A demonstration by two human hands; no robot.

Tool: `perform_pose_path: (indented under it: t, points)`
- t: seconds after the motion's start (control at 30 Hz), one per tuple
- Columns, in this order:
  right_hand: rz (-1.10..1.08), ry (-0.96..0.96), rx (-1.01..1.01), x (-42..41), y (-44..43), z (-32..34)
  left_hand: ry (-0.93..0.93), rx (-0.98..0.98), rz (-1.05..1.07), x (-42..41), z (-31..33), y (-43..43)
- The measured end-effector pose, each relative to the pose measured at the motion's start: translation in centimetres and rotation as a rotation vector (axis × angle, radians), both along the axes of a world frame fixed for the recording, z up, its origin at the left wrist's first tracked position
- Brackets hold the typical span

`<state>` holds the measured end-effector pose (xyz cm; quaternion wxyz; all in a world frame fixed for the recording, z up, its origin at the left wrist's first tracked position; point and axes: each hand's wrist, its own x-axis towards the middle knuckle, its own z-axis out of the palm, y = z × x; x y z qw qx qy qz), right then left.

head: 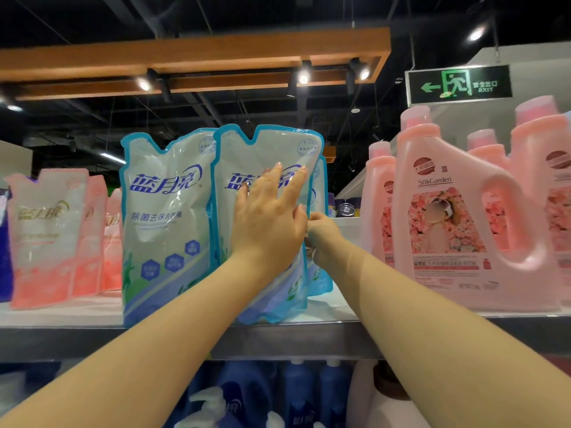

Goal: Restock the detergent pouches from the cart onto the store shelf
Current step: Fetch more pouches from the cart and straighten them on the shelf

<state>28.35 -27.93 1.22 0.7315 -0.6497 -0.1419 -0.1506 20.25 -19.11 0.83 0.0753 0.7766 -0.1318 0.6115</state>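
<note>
Blue-trimmed and glossy, the front pouch (272,149) stands on the shelf (309,335) near its front lip, just beside a matching neighbour pouch (167,211) on its left and in front of a rear pouch (319,273) of the same kind that peeks out at its right side. Of the two hands, the left hand (268,211) lies flat on the printed face with fingers straight and spread, holding nothing and only pressing; judging by that, it pushes the soft pack back and keeps it from slumping forward. The right hand (321,236) sits at the pack's right seam with its fingers curled, apparently pinching that edge, though the fingertips are partly hidden; this looks like steering the side into line with the row.

The front pouch's long axis runs vertical, the notched top pointing up and the base down on the shelf, with a slight lean. Its label faces out towards the aisle, as the neighbour's does, which suits shoppers reading it.

Pink bottles (448,211) stand to the right, well apart from the pack, and pink pouches (46,236) to the far left. The cart is not in view
</note>
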Motion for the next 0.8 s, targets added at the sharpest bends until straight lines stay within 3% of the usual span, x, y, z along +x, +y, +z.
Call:
perform_pose_path:
  t: [0.33,0.53,0.6,0.7,0.8]
  points:
    - [-0.119,0.023,0.017,0.9,0.5,0.4,0.004,0.021,0.017,0.0,0.1,0.1]
    - [-0.029,0.026,0.049,0.5,0.2,0.2,0.013,0.029,0.019,0.0,0.1,0.1]
    - [-0.095,0.022,0.056,0.5,-0.4,0.6,0.004,0.040,0.025,0.1,0.1,0.1]
    - [-0.220,0.091,0.119,-0.2,-2.3,1.8,0.038,0.040,0.010,-0.2,0.3,0.1]
    - [-0.153,0.136,0.133,-1.3,-4.1,2.7,0.066,0.020,-0.013,-0.6,0.8,0.2]
